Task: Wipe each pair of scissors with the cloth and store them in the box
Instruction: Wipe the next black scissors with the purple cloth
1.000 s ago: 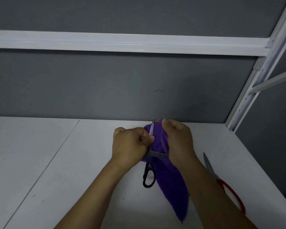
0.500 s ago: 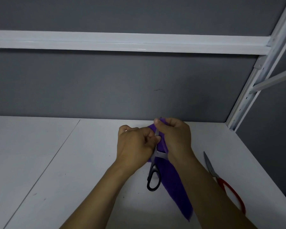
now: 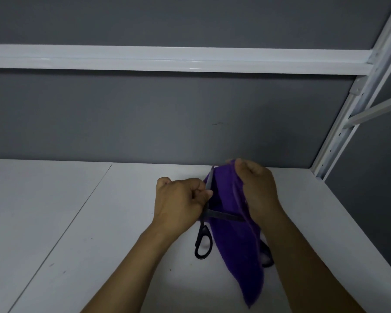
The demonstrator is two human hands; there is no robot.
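Observation:
My left hand (image 3: 181, 202) grips a pair of black-handled scissors (image 3: 203, 242) near the pivot, above the white table (image 3: 99, 222). The scissors are spread open. One blade points up beside my thumb, and one handle loop hangs below my hand. The other loop peeks out behind the cloth near my right forearm. My right hand (image 3: 257, 188) holds a purple cloth (image 3: 235, 245) bunched at the top by the blade tip. The rest of the cloth hangs down over the table. No box is in view.
A grey back wall with a white rail (image 3: 167, 58) runs behind the table. A white slotted upright (image 3: 339, 141) stands at the back right corner, where the table's right edge meets a dark gap.
The scissors have spread wider open, one handle now swinging behind the cloth. My right hand has slid the cloth up toward the blade tip. The red-handled scissors on the right are no longer visible.

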